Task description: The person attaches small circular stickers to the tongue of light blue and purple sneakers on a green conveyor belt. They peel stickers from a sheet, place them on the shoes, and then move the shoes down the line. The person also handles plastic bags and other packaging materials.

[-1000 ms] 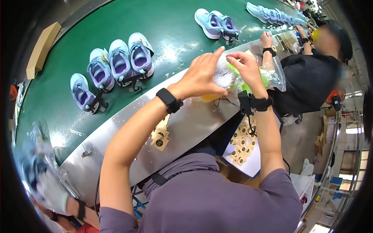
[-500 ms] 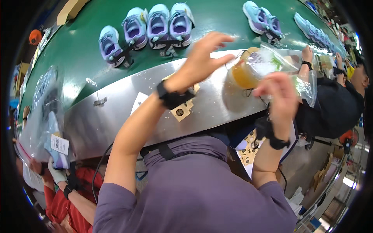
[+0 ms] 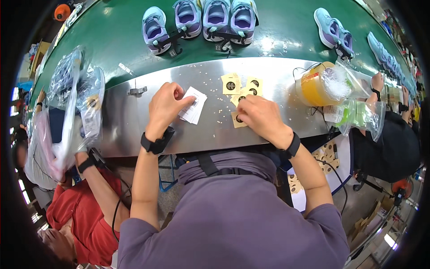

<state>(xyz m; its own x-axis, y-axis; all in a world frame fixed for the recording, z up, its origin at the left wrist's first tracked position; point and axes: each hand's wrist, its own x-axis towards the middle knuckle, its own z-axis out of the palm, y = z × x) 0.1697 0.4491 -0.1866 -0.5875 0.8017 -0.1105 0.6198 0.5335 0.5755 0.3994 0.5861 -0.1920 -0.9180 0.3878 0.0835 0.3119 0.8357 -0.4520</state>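
Note:
On the metal ledge lies a small stack of white labels (image 3: 196,113). My left hand (image 3: 166,107) is at its left side, thumb stretched onto the top label, fingers bent and a gap between thumb and forefinger. Several tan square cards (image 3: 231,84) with a black round print lie in a loose group right of the labels. Over the lower cards is my right hand (image 3: 262,117), its fingertips drawn together on a tan card (image 3: 238,120); the hand covers part of it. Black bands circle both my wrists.
Pale blue shoes (image 3: 217,20) stand on the green belt (image 3: 277,27) beyond the ledge. To the right are a yellow tub (image 3: 313,85) and clear bags (image 3: 365,116). A co-worker in red (image 3: 85,210) handles bagged shoes (image 3: 89,105) at left. A tray of tan cards (image 3: 345,172) sits below the ledge.
Both hands have come down from above the ledge: the left to the white labels, the right leftward from near the tub to the tan cards. The view has shifted.

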